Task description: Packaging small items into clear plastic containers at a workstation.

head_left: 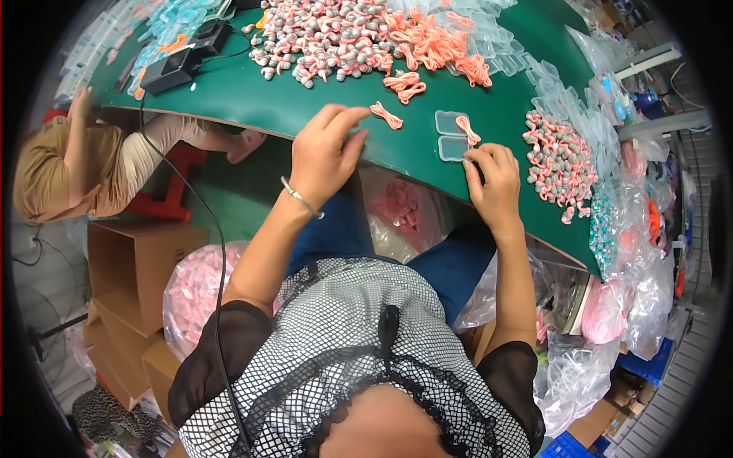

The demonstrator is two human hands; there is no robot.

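My left hand (327, 156) hovers over the green table's near edge, thumb and fingers apart and bent, with nothing visible in them. Just beyond its fingertips lies a looped bundle of pink cord (388, 116). To the right, a small clear plastic box (452, 149) lies opened flat on the table. Another pink cord bundle (467, 130) rests across the box's right side. My right hand (496, 183) grips the box's near right edge between thumb and fingers, close below that bundle; the fingertips partly hide the contact.
A big pile of pink and grey knotted pieces (324, 38) covers the far table, beside heaped pink cords (431, 42) and clear boxes (496, 42). More knotted pieces (560, 164) lie right. A black device (172, 70) stands left. A person (72, 175) sits beyond cardboard boxes (141, 267).
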